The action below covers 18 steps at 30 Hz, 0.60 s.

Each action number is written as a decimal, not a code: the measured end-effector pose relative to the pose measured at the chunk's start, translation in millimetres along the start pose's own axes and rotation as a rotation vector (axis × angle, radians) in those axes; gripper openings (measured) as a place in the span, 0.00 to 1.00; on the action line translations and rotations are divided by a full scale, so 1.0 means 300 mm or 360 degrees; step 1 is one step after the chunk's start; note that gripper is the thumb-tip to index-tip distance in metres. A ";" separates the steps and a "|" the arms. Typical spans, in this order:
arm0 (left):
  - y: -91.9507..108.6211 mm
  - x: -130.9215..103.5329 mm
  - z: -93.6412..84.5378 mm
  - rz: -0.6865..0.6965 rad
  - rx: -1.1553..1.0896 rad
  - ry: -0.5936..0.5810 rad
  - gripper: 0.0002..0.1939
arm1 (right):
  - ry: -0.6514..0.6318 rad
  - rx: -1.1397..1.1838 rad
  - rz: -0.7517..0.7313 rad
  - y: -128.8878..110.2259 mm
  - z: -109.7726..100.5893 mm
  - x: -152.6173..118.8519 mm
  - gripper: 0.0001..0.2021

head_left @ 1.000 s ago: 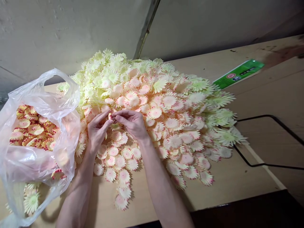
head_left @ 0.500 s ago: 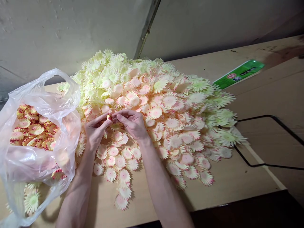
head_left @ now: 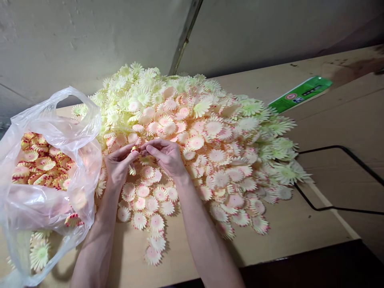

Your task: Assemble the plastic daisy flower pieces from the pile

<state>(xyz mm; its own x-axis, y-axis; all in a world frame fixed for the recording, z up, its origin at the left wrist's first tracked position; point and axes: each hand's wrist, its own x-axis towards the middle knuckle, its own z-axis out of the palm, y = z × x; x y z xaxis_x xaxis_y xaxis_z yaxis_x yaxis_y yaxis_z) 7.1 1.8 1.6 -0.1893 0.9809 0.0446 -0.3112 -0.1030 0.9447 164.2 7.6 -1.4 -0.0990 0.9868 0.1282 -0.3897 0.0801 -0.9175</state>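
Note:
My left hand pinches a small yellow and red flower piece between thumb and fingertips. Close beside it on the right, my right hand has its thumb and fingers pressed together; whatever lies between them is too small to make out. Both hands are over a large heap of artificial flower heads, pale green at the back and pink-white with red-tipped petals in front. A short trail of flower heads runs from the heap toward the table's front edge, between my forearms.
A translucent plastic bag of red-edged yellow flower pieces stands at the left. A green packet lies at the back right, a black wire frame at the right. A grey wall rises behind the table.
My left hand has shifted slightly left with the small flower piece, so the fingertips of my hands are a little farther apart. My right hand has barely moved.

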 end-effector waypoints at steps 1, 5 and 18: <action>0.000 -0.001 0.000 -0.0002 0.0004 -0.0004 0.18 | -0.0003 -0.0002 -0.0002 0.000 0.000 0.000 0.09; 0.000 -0.004 0.001 -0.0014 -0.0004 -0.0021 0.17 | -0.0002 -0.0025 0.0009 0.003 -0.002 -0.001 0.10; 0.006 0.006 -0.014 -0.0239 -0.0022 -0.0377 0.29 | -0.0370 -0.0173 -0.0074 -0.003 0.015 -0.003 0.29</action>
<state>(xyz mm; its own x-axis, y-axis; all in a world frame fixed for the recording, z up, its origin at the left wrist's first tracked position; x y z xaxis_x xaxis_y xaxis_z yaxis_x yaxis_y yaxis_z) 2.3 2.6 2.0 0.0823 0.9964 -0.0196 -0.3323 0.0459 0.9421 160.5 6.1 1.0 -0.2960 0.9238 0.2430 -0.2996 0.1518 -0.9419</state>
